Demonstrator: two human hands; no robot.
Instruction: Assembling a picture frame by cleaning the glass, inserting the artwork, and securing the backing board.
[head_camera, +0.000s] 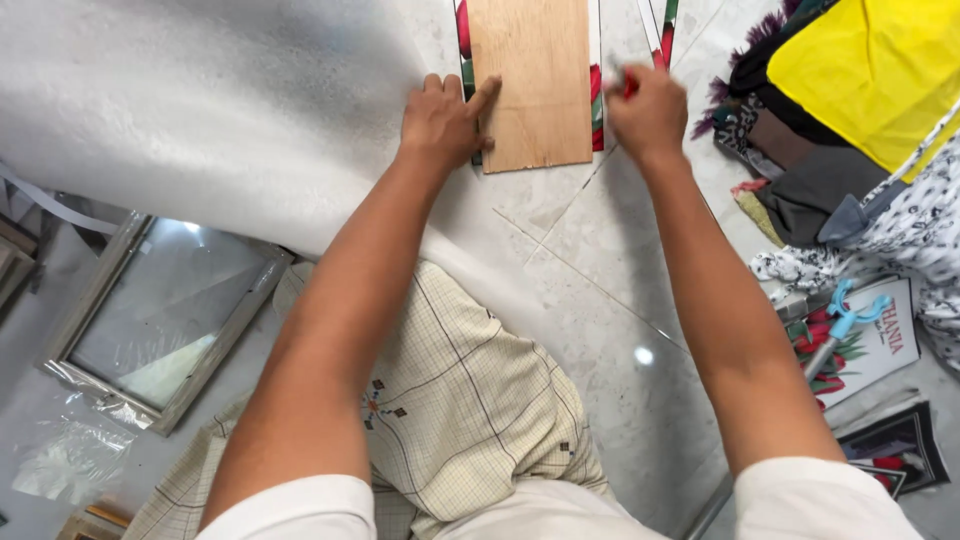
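I see the plywood board (530, 80) lying flat on the marble floor (600, 300) over a printed sheet. My left hand (443, 120) presses its left edge, fingers spread — pinning it. At its right edge, my right hand (648, 112) pinches a red tool (629, 86), likely tracing along.

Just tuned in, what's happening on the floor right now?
A person kneels over a wooden board lying on a printed sheet on the marble floor. The left hand presses flat on the board's lower left corner. The right hand has a closed grip on a small red tool at the board's right edge.
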